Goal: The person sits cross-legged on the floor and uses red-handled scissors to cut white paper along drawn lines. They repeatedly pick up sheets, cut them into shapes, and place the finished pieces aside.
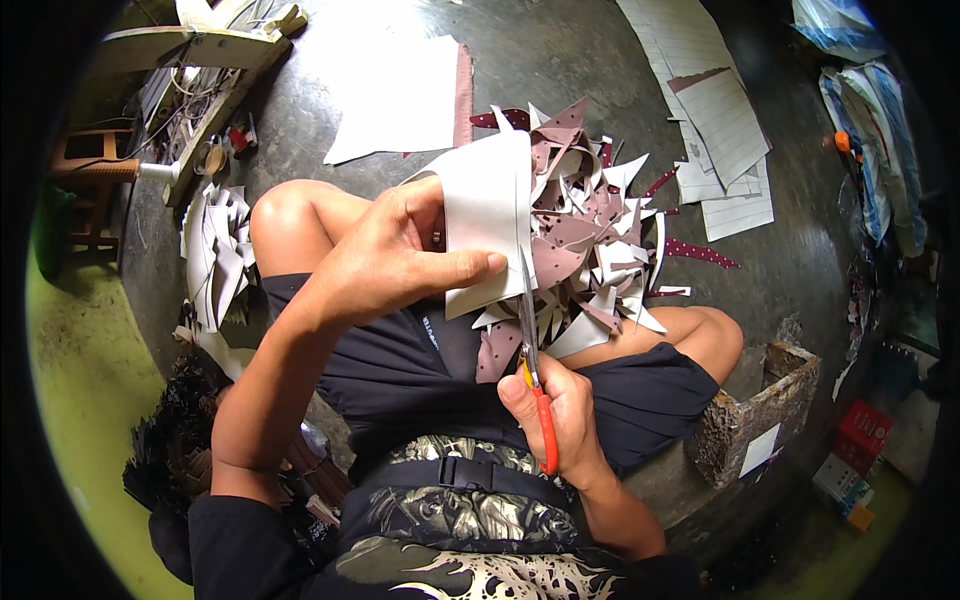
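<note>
My left hand (400, 255) pinches a pale grey sheet piece (488, 215) between thumb and fingers, holding it up above my lap. In my right hand (555, 410) are red-handled scissors (532, 365), their blades pointing up and meeting the sheet's right edge. I sit on the floor with bare knees apart. Between the knees lies a heap of mauve and white offcuts (590, 250), several of them dotted with holes.
A large pale sheet (395, 95) lies on the dark floor ahead. Lined white sheets (720, 130) are spread at the upper right. Cut white pieces (215, 250) are stacked at my left, beside a wooden frame (190, 60). A rough wooden box (755, 415) stands at my right.
</note>
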### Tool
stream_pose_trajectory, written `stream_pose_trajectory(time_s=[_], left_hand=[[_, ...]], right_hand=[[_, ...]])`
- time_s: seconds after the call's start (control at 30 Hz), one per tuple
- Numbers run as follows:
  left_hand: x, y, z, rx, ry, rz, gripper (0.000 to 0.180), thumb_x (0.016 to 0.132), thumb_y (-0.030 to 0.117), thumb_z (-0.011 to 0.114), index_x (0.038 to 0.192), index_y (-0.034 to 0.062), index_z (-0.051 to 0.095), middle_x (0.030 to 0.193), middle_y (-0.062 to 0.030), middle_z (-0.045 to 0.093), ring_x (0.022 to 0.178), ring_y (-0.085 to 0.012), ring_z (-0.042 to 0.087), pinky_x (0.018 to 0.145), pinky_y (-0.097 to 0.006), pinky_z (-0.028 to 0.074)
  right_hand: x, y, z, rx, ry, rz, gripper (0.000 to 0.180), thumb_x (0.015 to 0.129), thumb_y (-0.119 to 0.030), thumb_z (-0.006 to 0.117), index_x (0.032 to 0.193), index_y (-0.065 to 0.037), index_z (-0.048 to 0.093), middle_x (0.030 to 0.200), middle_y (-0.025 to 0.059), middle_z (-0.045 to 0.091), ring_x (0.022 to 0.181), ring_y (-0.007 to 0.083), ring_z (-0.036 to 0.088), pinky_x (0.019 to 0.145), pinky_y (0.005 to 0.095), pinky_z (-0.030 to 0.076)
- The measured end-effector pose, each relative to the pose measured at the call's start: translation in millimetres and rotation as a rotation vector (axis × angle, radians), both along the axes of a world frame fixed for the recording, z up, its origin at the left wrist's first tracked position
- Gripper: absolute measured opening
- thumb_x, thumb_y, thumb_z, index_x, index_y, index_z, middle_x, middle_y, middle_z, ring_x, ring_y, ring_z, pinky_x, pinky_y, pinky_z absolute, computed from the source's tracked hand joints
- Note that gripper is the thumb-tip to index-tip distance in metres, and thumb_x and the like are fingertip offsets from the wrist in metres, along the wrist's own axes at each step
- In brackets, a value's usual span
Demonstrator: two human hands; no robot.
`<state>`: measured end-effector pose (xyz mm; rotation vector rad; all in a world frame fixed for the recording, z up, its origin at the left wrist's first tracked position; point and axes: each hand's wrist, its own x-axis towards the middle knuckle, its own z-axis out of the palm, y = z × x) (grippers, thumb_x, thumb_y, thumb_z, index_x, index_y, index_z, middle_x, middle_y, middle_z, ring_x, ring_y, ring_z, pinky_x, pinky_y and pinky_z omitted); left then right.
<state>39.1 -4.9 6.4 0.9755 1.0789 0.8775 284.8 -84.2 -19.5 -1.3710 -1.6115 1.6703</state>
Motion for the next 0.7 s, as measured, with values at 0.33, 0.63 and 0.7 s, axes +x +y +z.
stream_pose_trajectory(time_s=[0.33, 0.63, 0.7], left_hand=[[8, -9, -5, -0.101, -0.157, 0.152, 0.042, 0.095, 0.008, 0.079, 0.131, -0.0036, 0.062, 0.115, -0.0067, 0.073, 0.104, -0.0125, 0.069, 0.091, -0.030, 0.057], [15, -19, -5, -0.093, -0.045, 0.065, 0.037, 0.095, 0.009, 0.079, 0.127, -0.0029, 0.065, 0.112, -0.0046, 0.073, 0.103, -0.0112, 0.069, 0.090, -0.029, 0.057], [16, -22, -3, -0.111, -0.095, 0.051, 0.039, 0.094, 0.009, 0.080, 0.128, -0.0027, 0.064, 0.113, -0.0047, 0.073, 0.104, -0.0114, 0.069, 0.090, -0.029, 0.057]], right_hand=[[1, -3, -1, 0.016, 0.015, -0.015, 0.040, 0.098, -0.035, 0.077, 0.084, 0.000, 0.063, 0.061, 0.0077, 0.056, 0.055, 0.0160, 0.049, 0.055, 0.0329, 0.046], [-6, 4, 0, -0.019, 0.049, -0.035, 0.051, 0.100, -0.046, 0.068, 0.104, 0.004, 0.067, 0.076, 0.0053, 0.062, 0.070, 0.0130, 0.051, 0.066, 0.0306, 0.047], [-6, 4, -1, -0.022, 0.059, -0.029, 0.051, 0.100, -0.045, 0.067, 0.108, 0.005, 0.068, 0.079, 0.0062, 0.064, 0.072, 0.0127, 0.053, 0.068, 0.0304, 0.048]])
